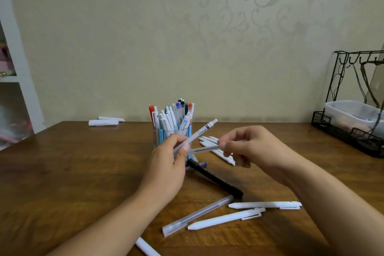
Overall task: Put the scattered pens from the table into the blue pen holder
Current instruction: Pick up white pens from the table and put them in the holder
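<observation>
The blue plastic pen holder [161, 134] stands at the middle of the brown wooden tabletop [72, 172], already crowded with upright white, red-capped and dark-capped pens, and I see my two hands meeting just in front of it. My left hand [166, 164] is closed in a pinch on a white click pen with a printed barrel [199, 132], tilted up and away toward the holder's rim, which I judge to be the angle for dropping it in point-down. My right hand [247, 145] is closed at the fingertips on a frosted translucent pen [204, 149] lying nearly level and crossing under the first; I take it as the next one queued. Whether the two pens touch where they cross I cannot tell. Still loose are a cluster of white pens [216, 147] partly hidden behind my right hand, a black pen [216, 178] whose far end disappears behind my left hand, a translucent capped pen [197, 215], two white click pens [226, 218] near me, and a white pen [146, 247] cut off by the bottom edge. The holder's lower half is hidden by my left hand.
</observation>
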